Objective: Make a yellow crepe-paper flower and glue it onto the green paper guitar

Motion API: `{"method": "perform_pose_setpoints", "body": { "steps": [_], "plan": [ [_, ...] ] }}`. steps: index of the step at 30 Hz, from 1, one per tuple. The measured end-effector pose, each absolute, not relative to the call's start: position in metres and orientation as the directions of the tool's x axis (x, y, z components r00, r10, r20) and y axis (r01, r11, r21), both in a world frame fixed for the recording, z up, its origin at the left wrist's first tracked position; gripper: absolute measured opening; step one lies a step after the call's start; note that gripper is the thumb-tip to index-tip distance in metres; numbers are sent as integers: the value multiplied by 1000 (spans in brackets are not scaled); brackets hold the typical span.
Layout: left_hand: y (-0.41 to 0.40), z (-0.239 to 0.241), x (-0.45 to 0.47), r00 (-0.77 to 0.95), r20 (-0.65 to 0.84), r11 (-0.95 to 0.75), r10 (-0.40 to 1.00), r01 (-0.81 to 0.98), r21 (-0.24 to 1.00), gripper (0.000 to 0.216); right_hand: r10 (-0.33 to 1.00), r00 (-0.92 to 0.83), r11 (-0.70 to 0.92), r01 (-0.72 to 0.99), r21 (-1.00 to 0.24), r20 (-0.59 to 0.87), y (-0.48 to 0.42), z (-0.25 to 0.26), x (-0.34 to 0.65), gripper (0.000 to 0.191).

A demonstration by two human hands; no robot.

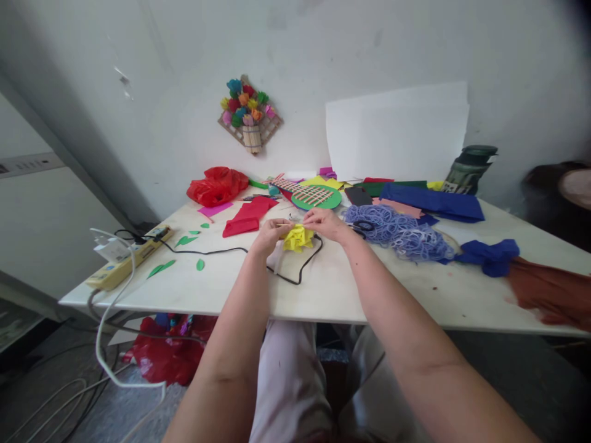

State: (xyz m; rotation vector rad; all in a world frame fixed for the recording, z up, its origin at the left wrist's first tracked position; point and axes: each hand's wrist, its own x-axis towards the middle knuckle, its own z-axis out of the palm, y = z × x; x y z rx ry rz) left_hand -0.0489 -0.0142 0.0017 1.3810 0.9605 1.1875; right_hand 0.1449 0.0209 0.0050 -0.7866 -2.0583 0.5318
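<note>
Between my hands, just above the table, is a ruffled yellow paper flower (298,239). My left hand (272,234) pinches it at its left side, where a thin pale stick shows near the fingertips. At the upper right of the flower, the fingers of my right hand (325,223) are pressed together on its edge. How the stick joins the yellow paper is too small to tell. A black cable (299,280) loops on the table below the flower. Scissors with dark handles (364,226) lie just right of my right hand.
A bundle of lilac yarn (399,234) lies right, near folded blue paper (434,202). Behind the flower is a green disc with a stick lattice (316,197). Red paper (249,216), green paper leaves (187,240) and a power strip (129,258) are left. A bottle (470,171) stands back right.
</note>
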Motion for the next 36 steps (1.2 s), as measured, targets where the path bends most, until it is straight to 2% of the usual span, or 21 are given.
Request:
{"method": "perform_pose_setpoints", "body": {
  "steps": [5,9,14,23,36],
  "plan": [
    [-16,3,-46,152,104,-88,983,-106,990,35,681,-422,730,452,-513,598,18,5,141,13],
    [-17,5,-44,130,66,-41,989,-190,981,34,680,-403,724,500,-475,613,13,8,139,14],
    [-15,2,-44,111,73,-45,991,-234,971,32,681,-373,706,561,-432,630,6,12,138,14],
    [-10,-2,-44,56,47,-29,997,-283,959,35,647,-383,669,699,-251,659,-7,17,132,19],
    [-9,-2,-49,67,108,-94,992,-187,978,30,659,-423,687,676,-267,622,2,8,141,20]
  ]
}}
